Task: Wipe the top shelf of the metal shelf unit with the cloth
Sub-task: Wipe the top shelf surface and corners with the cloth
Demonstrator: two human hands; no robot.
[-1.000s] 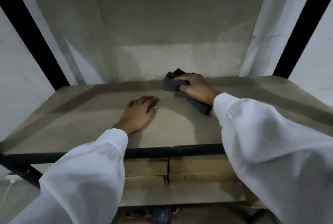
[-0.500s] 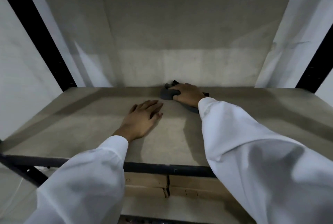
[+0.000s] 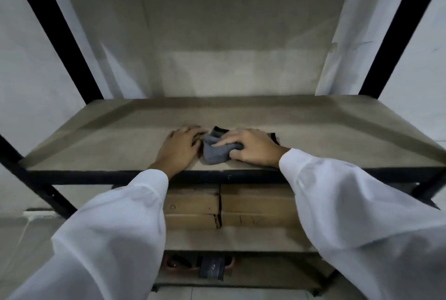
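Both hands are down on the top shelf point(image 3: 96, 145), close together near its front edge. The cloth point(image 3: 215, 153) sits right between them: grey, soft-looking, bunched into a crumpled lump, with a black-edged part poking out beyond the fingertips and behind the right hand. The right hand point(image 3: 251, 149) grips it, forefinger laid across the top, thumb tucked against the fold. The left hand point(image 3: 179, 149) lies flat on the board, fingers straight and slightly spread, just beside the cloth. White sleeves point(image 3: 115, 239) cover both arms. Below the hands, cardboard boxes point(image 3: 193, 203) fill the next shelf down.
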